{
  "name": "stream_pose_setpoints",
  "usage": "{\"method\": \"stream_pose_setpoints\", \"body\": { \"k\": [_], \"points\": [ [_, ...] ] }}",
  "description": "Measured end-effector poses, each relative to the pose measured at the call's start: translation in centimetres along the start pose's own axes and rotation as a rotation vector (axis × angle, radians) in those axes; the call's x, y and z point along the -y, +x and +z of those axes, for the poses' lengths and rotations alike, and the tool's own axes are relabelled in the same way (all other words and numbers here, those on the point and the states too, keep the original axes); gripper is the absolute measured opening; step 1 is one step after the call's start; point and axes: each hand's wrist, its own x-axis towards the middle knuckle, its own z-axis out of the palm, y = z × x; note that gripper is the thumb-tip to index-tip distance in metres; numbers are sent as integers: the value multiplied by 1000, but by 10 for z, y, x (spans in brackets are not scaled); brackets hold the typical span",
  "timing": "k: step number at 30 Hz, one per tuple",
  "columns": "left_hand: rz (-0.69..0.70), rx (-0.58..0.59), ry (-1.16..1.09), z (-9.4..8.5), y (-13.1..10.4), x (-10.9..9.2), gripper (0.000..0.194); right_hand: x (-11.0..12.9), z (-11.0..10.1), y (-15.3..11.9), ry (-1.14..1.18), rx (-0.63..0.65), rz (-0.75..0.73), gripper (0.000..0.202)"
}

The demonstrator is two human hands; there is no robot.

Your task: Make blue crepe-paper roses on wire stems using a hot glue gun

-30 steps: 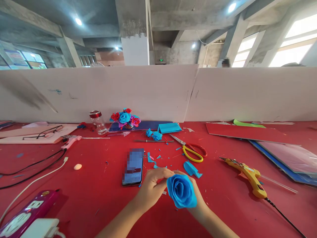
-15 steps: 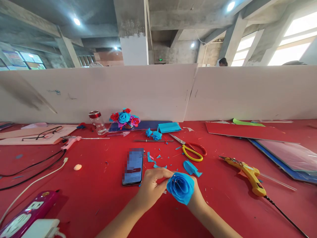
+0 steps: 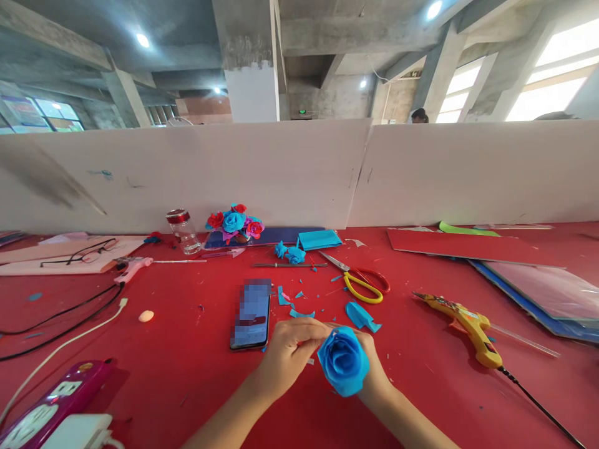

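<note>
A blue paper rose [image 3: 344,362] is held between my two hands, its layered petals facing up toward me. My left hand [image 3: 294,346] is closed, thumb and forefinger pinching the rose's edge from the left. Behind and to the right, my right hand [image 3: 372,368] grips the rose from below; its fingers are mostly hidden by the petals. A smartphone [image 3: 251,315] lies left of my left hand. Just beyond the rose are a cut blue paper piece [image 3: 361,317] and scissors [image 3: 362,288] with yellow and red handles.
A yellow glue gun [image 3: 463,324] lies at right, a pink glue gun [image 3: 135,269] at left. A purple power strip [image 3: 70,393] sits front left. At the back stand a glass jar [image 3: 185,234], a bouquet of paper flowers [image 3: 235,223] and small blue flowers [image 3: 294,254] near a white partition [image 3: 234,168].
The rose has tilted and shifted slightly down and right, so its face turns more toward me. Both hands stay nearly in place.
</note>
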Motion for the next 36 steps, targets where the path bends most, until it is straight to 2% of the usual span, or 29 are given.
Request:
{"method": "stream_pose_setpoints", "body": {
  "k": [13,17,22,26,32,36],
  "points": [
    [32,-16,22,-2,-1,1,26,-11,3,-3,-27,-24,-9,27],
    [51,-7,0,-1,0,3,25,-7,1,-4,-45,-8,1,24],
    [180,-13,-75,0,1,10,23,-3,0,-4,-53,-6,6,28],
    [194,-7,-50,0,1,13,24,-5,0,-3,-75,-22,-11,24],
    [221,2,-11,0,1,12,26,7,-2,-1,-115,-13,-35,31],
    [207,3,-12,0,0,12,24,8,-7,3,-191,11,-23,24]
  ]
}}
